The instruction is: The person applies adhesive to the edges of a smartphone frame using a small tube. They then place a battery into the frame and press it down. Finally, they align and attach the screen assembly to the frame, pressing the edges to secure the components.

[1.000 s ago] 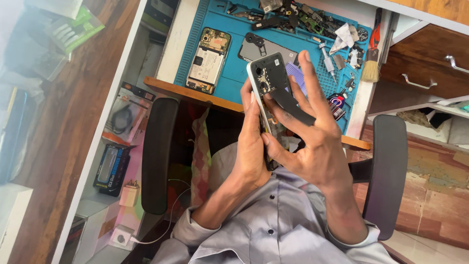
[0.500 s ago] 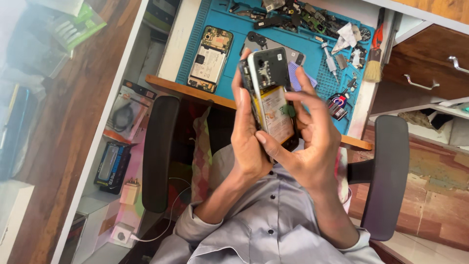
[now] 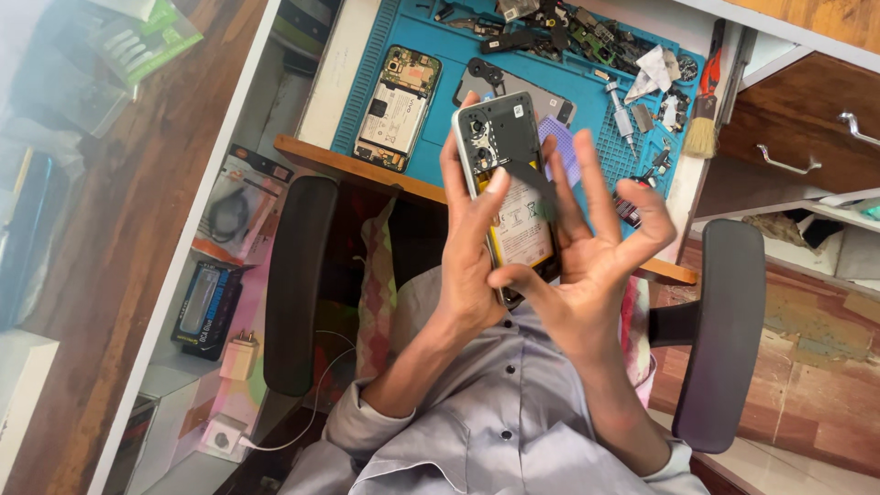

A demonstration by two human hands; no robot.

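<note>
Head view, held object: an opened smartphone with its back cover removed (image 3: 506,188), showing a black inner frame above and a yellow-edged battery below; it is raised upright over the person's lap, in front of the desk edge.
Head view, left hand: the left hand (image 3: 469,247) grips the phone along its left edge, thumb laid across the battery area, fingers wrapped behind.
Head view, right hand: the right hand (image 3: 587,261) is spread open, fingers fanned; its thumb and lower palm touch the phone's bottom right side, the fingertips stand clear of it.
Head view, work surface: a blue silicone repair mat (image 3: 440,92) lies on the desk beyond the hands.
Head view, objects on the mat: a second opened phone chassis (image 3: 397,107) rests on the mat's left part; a grey phone back cover (image 3: 513,90) lies just behind the held phone; a wooden-handled brush (image 3: 704,115) sits at the mat's right edge.
Head view, seating: black chair armrests (image 3: 298,275) flank the person.
</note>
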